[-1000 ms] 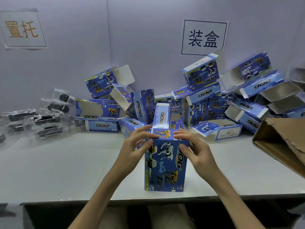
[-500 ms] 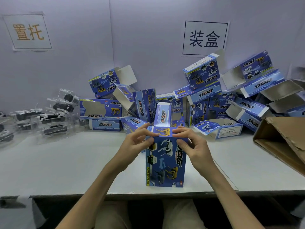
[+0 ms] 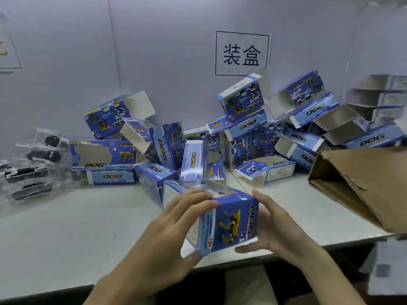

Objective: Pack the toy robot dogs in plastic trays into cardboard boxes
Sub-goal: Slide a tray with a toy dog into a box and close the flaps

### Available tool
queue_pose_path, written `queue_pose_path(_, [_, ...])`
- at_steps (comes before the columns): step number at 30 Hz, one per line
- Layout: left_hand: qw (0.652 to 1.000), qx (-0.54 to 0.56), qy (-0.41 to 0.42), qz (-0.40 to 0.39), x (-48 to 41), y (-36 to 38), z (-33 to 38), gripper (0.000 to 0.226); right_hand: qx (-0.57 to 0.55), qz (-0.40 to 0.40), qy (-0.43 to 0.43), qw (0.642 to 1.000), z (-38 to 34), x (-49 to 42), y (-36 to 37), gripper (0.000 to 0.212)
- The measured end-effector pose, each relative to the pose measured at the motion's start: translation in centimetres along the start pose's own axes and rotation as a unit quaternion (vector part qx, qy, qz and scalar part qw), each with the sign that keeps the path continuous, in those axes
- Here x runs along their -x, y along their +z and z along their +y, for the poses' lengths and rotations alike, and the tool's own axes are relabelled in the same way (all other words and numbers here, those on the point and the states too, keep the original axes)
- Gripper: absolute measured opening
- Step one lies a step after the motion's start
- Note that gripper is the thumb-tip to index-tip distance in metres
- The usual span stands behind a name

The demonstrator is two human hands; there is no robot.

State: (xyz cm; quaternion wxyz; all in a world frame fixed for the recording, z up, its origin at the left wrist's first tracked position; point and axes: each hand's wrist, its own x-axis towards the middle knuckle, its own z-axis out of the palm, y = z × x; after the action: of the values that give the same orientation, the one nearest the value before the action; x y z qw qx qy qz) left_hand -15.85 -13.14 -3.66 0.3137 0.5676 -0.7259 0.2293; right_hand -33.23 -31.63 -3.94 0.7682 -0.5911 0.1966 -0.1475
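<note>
Left hand (image 3: 174, 230): spread wide on the upper left of the blue DOG box (image 3: 229, 223), fingers laid over its top edge, thumb hooked under its lower near corner; holds it
Right hand (image 3: 277, 230): set against the right face of the same box, fingers running up its far side, thumb tucked under its lower edge; holds it
Blue DOG box: tilted between both hands, over the front edge of the bench (image 3: 77, 227) near its middle, yellow dog print facing the camera; blurred, and contact with the bench cannot be told
Loose boxes (image 3: 242, 102): same blue print, heaped along the back edge from the middle to the back right corner, lying at all angles, many with end flaps open
Plastic trays (image 3: 33, 164): clear, loosely stacked at the back left, black and white toy robot dogs (image 3: 44, 155) inside
Brown carton (image 3: 363, 183): on its side at the right edge, open mouth toward the middle
Wall sign (image 3: 242, 53): above the heap
</note>
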Motion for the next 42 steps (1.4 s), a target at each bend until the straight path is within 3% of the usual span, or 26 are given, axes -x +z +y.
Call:
queue_pose_path(2, [0.998, -0.036, 0.057, 0.002, 0.2, 1.5, 0.1, 0.096, -0.015, -0.018, 0.008, 1.0, 0.8, 0.6, -0.6, 0.058])
queue_pose_path(5, [0.993, -0.055, 0.104, 0.017, 0.9, 4.1, -0.7, 0.103, -0.069, 0.032, -0.032, 0.997, 2.5, 1.6, -1.6, 0.055])
queue_pose_path(9, [1.0, -0.006, -0.028, 0.008, 1.8, 6.2, -3.2, 0.123, -0.149, 0.189, -0.144, 0.96, 4.7, 2.6, -3.0, 0.043])
queue_pose_path(13, [0.988, 0.028, -0.15, -0.023, 3.4, 8.2, -6.2, 0.096, -0.235, 0.321, -0.307, 0.864, 3.0, 1.4, -5.8, 0.017])
queue_pose_path(15, [0.978, 0.047, -0.194, -0.063, 4.5, 9.1, -7.2, 0.083, -0.226, 0.359, -0.377, 0.823, 0.5, 0.1, -8.0, 0.009])
queue_pose_path(17, [0.964, 0.068, -0.231, -0.112, 5.1, 9.5, -7.7, 0.071, -0.14, 0.382, -0.359, 0.84, -2.0, -1.5, -10.1, 0.025])
queue_pose_path(19, [0.95, 0.076, -0.262, -0.151, 5.2, 9.7, -8.1, 0.06, 0.021, 0.399, -0.251, 0.882, -2.5, -3.4, -11.8, 0.05])
queue_pose_path(21, [0.944, 0.065, -0.274, -0.175, 5.1, 10.0, -8.5, 0.054, 0.153, 0.372, -0.16, 0.901, -1.1, -5.1, -12.1, 0.056])
queue_pose_path(23, [0.941, 0.09, -0.279, -0.169, 5.0, 10.2, -8.8, 0.049, 0.189, 0.325, -0.118, 0.919, 1.5, -6.4, -11.2, 0.05])
queue_pose_path(28, [0.907, 0.2, -0.371, 0.006, 5.0, 9.5, -9.3, 0.029, 0.259, 0.267, -0.103, 0.923, 5.9, -8.5, -8.8, 0.037])
queue_pose_path(32, [0.881, 0.16, -0.431, 0.112, 4.5, 8.6, -11.0, 0.041, 0.271, 0.258, -0.128, 0.918, 5.2, -9.8, -7.1, 0.036])
queue_pose_path(35, [0.859, 0.144, -0.469, 0.148, 4.2, 8.3, -13.3, 0.067, 0.278, 0.229, -0.166, 0.918, 4.0, -10.9, -5.2, 0.053])
queue_pose_path(38, [0.857, 0.154, -0.473, 0.134, 3.7, 8.3, -15.4, 0.087, 0.332, 0.2, -0.226, 0.894, 2.6, -13.2, -3.2, 0.075])
queue_pose_path(42, [0.884, 0.135, -0.436, 0.102, 2.8, 8.8, -17.6, 0.092, 0.459, 0.177, -0.304, 0.816, 1.5, -17.9, 0.0, 0.088])
